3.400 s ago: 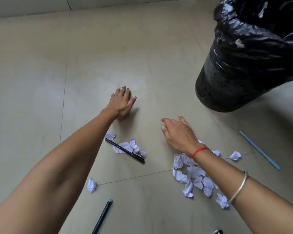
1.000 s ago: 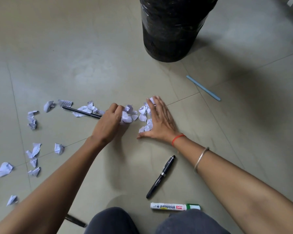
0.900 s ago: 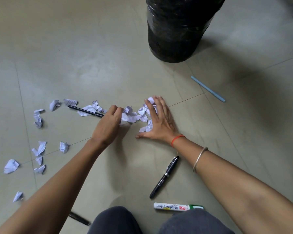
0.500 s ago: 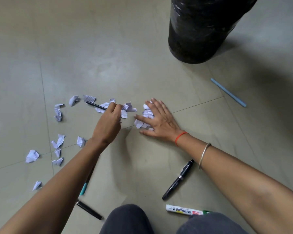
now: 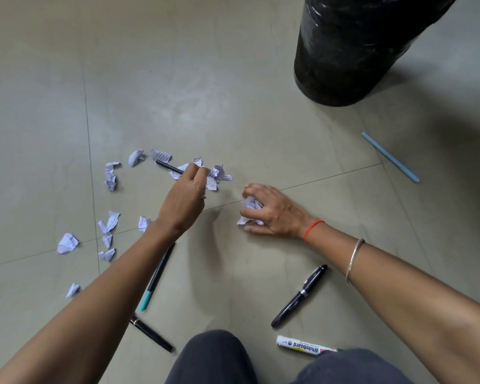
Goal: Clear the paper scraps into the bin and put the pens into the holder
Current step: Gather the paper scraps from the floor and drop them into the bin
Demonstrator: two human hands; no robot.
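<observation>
Crumpled white paper scraps lie scattered over the beige floor. My right hand [image 5: 275, 212] curls around a bunch of paper scraps [image 5: 251, 205] against the floor. My left hand [image 5: 185, 195] is raised just above a small cluster of scraps [image 5: 218, 174], fingers pinched on a scrap. A thin black pen [image 5: 169, 167] lies partly under that hand. More scraps [image 5: 110, 224] sit at the left. A teal-tipped pen [image 5: 157, 278], a short black pen [image 5: 151, 333], a black fountain pen [image 5: 299, 296], a whiteboard marker [image 5: 302, 346] and a light blue pen [image 5: 390, 156] lie around. No pen holder shows.
The bin lined with a black bag [image 5: 352, 48] stands at the upper right, its top out of view. My knees in dark trousers [image 5: 214, 358] fill the bottom edge. Floor tile joints cross the scene.
My right hand went from flat against the scraps to curled around them and slid right. My left hand rose off the floor pinching a scrap. The view shifted, the bin now further right.
</observation>
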